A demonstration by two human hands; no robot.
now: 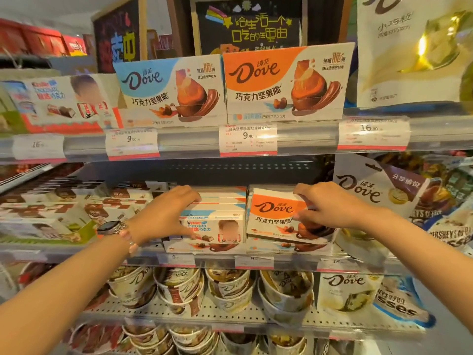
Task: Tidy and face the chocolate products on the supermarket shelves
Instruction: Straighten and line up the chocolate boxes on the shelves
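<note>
On the middle shelf (pixel 179 260), a Kinder Chocolate box (pixel 215 228) atop a stack is gripped by the left hand (pixel 163 213); just beside it, the tilted orange Dove box (pixel 276 216) is clasped by the right hand (pixel 325 203).

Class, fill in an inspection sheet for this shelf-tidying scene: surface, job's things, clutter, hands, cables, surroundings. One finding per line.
Surface: middle shelf with price tags along its front rail.
Job's things: orange Dove box tilted on its stack; Kinder box atop a stack of flat boxes.
Clutter: Kinder box sits in a Dove column, under the blue Dove display.
Hands: left hand grips the Kinder stack; right hand holds the orange Dove box, fingers curled on it.
Cables: nothing seen.
Surroundings: Dove cups below, Dove bag right, chalkboard sign above.
</note>
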